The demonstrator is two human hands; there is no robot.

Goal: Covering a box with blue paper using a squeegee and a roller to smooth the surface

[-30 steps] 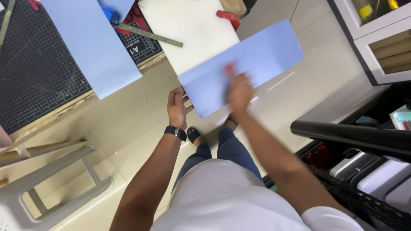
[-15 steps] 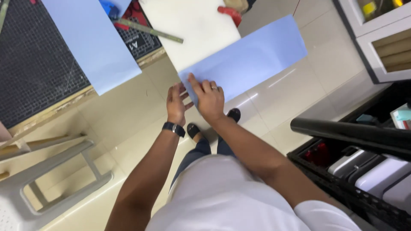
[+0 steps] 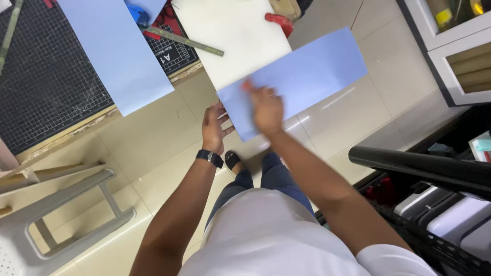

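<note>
Blue sheet [image 3: 307, 71] at frame centre, hanging off the white board [image 3: 230, 38], flat and uncut as far as visible. Right hand [image 3: 266, 107] pressed flat on it, fingers spread; left hand [image 3: 214, 128] pinching the lower left edge. Second blue sheet [image 3: 115, 56] on cutting mat [image 3: 46, 82], upper left, ruler [image 3: 184, 42] beside. Desk [image 3: 102, 118] edge, tiled floor [image 3: 153, 148], grey stool [image 3: 56, 204] lower left.

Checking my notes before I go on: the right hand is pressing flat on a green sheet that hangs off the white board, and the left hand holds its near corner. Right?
Not quite: the sheet is light blue, not green. The head view shows the right hand flat on it where it overhangs the white board, and the left hand at its near corner.
</note>
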